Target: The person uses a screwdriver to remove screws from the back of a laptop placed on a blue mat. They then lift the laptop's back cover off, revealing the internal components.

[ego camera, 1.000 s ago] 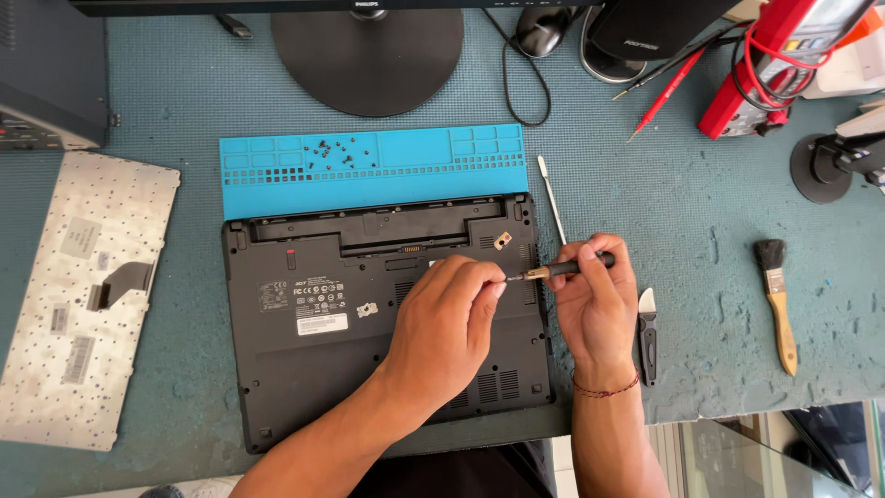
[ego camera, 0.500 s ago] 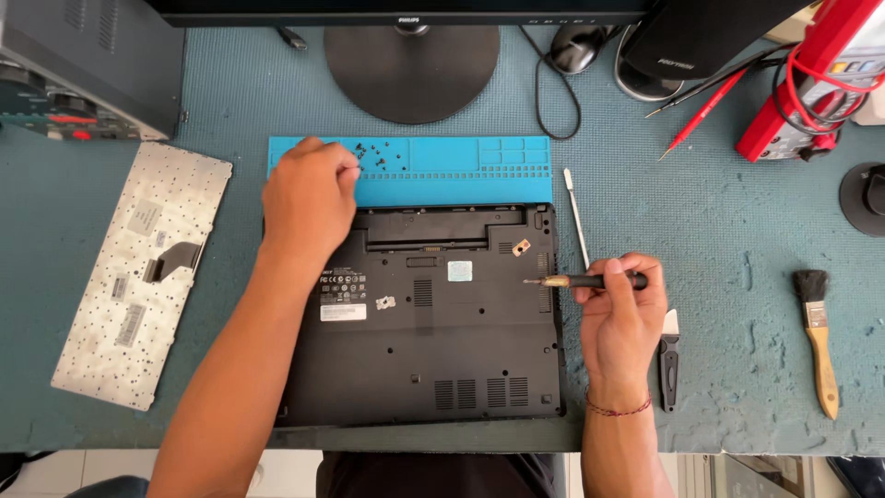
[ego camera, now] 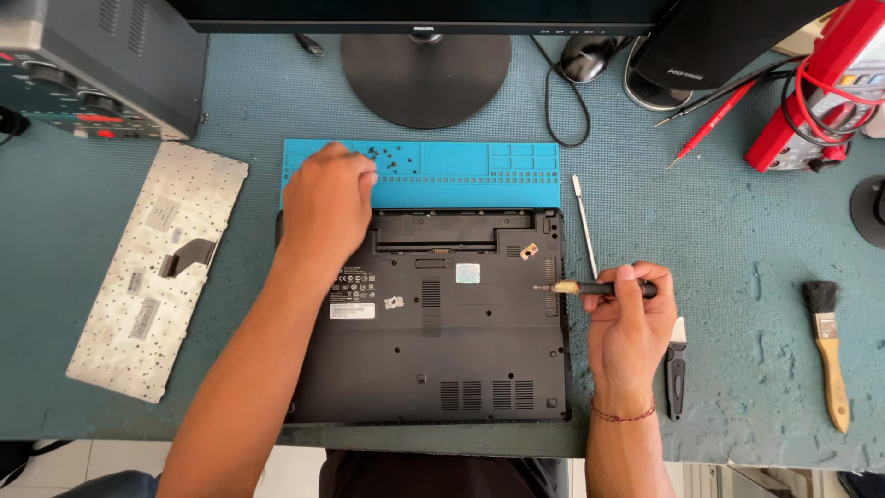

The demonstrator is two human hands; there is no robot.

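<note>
Two hands work at the black upturned laptop (ego camera: 424, 318): the left hand (ego camera: 324, 205), fingers curled, reaches the blue screw tray (ego camera: 479, 175) above it. The right hand (ego camera: 627, 318) grasps a black screwdriver (ego camera: 599, 289) at its right edge; I judge a screw is being laid down, and the next screw needs the tip aligned.

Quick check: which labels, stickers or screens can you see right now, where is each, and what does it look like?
Monitor: top centre, only its dark lower edge shows.
White label: laptop base, left of centre, rectangular.
Pale sticker: base centre, small square.
Grey stickers: keyboard underside, far left, rectangular.
Meter: top right, red case, grey face.

A matte black rectangular plastic laptop base (ego camera: 461, 350) sits centre, a bright blue gridded silicone tray (ego camera: 461, 175) at twelve o'clock. A white speckled flat keyboard (ego camera: 152, 277) lies at nine o'clock on the teal textured mat (ego camera: 737, 240)
</note>
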